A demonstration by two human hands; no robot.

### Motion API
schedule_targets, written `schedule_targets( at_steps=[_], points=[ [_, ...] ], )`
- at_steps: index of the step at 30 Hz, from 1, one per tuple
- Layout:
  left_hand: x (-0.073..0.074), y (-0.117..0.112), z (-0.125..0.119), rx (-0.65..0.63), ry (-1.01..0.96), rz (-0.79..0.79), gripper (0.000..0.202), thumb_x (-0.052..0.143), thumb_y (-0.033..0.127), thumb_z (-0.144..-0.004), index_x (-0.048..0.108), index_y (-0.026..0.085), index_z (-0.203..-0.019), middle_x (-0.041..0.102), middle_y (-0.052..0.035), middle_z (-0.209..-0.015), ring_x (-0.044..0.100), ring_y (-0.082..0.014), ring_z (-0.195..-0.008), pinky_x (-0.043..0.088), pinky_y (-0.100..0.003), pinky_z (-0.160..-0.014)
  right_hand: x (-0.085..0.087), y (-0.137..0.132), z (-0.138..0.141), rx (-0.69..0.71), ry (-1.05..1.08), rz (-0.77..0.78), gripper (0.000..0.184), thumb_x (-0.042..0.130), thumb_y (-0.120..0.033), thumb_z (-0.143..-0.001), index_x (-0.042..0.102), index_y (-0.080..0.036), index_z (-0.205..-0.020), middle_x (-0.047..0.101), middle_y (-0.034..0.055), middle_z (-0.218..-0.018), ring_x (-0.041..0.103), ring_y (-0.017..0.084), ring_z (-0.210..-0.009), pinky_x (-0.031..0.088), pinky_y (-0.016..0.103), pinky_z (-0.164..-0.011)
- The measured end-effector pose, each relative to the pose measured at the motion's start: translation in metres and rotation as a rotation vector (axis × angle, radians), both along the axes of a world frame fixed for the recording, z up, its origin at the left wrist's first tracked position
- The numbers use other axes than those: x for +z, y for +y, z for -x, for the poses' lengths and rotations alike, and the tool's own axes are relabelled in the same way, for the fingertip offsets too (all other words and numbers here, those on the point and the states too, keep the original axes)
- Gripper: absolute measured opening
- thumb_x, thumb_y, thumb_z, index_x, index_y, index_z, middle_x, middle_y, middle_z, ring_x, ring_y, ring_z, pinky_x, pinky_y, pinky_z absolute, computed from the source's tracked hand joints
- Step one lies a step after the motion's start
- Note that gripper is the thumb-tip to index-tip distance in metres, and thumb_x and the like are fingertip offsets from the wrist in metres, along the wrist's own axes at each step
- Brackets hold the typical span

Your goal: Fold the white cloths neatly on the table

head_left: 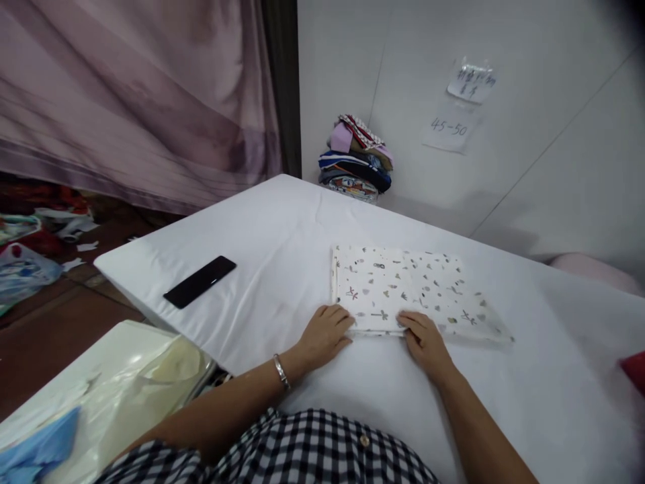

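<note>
A folded white cloth (pixel 383 282) with a small print of plants and leaf shapes lies flat on the white-covered table (pixel 272 235). My left hand (pixel 327 333) rests at its near left corner, fingertips on the fabric and thumb apart. Along the near edge, my right hand (pixel 426 339) lays its outstretched fingers on top of the cloth, the thumb at the fold. To the right of that hand, the cloth's right end spreads into a thinner, slanted corner.
A black phone (pixel 200 282) lies on the table's left part. Folded clothes (pixel 356 161) are stacked by the wall at the far edge. At lower left stands a pale surface (pixel 121 343) with plastic and blue fabric. A pinkish curtain (pixel 151 87) hangs at left.
</note>
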State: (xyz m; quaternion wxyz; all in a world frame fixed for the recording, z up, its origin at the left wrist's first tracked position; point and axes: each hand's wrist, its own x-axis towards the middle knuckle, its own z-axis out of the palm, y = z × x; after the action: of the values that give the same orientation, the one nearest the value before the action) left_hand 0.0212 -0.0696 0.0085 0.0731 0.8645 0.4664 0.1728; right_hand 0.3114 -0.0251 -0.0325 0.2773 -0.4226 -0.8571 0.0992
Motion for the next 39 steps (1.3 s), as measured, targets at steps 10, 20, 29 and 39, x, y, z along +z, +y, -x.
schedule_targets(
  at_steps=[10,20,29,39],
  points=[
    [-0.012,0.012,0.006,-0.026,0.057,0.003,0.024,0.042,0.005,-0.080,0.056,0.017,-0.096,0.058,-0.0062,-0.101,0.049,-0.0192,-0.099,0.044,-0.031,-0.079,-0.017,0.007,-0.095,-0.227,-0.356,-0.174,0.057,0.037,-0.014,-0.077,0.043,-0.019,-0.133,0.049,0.0105,-0.132,0.044,0.027,-0.123,0.035,0.048,-0.100],
    [-0.019,0.021,0.031,0.040,-0.040,-0.076,0.032,0.037,0.003,-0.080,0.058,0.017,-0.100,0.059,-0.0074,-0.101,0.049,-0.0185,-0.102,0.046,-0.031,-0.084,-0.018,0.011,-0.179,-0.375,-0.535,-0.168,0.051,0.035,-0.019,-0.074,0.060,-0.016,-0.118,0.060,0.0079,-0.121,0.058,0.026,-0.107,0.048,0.039,-0.088],
    [-0.013,-0.002,0.016,-0.090,-0.160,-0.011,0.032,0.045,0.007,-0.079,0.056,0.018,-0.106,0.060,-0.0058,-0.107,0.051,-0.0188,-0.103,0.043,-0.034,-0.087,-0.022,0.007,-0.204,-0.480,-0.526,-0.095,0.049,0.036,-0.020,-0.069,0.066,-0.017,-0.108,0.063,0.0100,-0.116,0.059,0.027,-0.107,0.043,0.047,-0.093],
    [-0.016,0.069,0.038,0.650,-0.725,0.394,0.027,0.053,0.025,-0.079,0.062,0.017,-0.103,0.068,-0.0051,-0.093,0.062,-0.0158,-0.079,0.049,-0.027,-0.072,0.009,0.013,-0.012,-0.124,-0.104,-0.066,0.037,0.039,-0.034,-0.087,0.063,-0.020,-0.111,0.062,0.0094,-0.117,0.054,0.025,-0.114,0.041,0.048,-0.097]
  ],
)
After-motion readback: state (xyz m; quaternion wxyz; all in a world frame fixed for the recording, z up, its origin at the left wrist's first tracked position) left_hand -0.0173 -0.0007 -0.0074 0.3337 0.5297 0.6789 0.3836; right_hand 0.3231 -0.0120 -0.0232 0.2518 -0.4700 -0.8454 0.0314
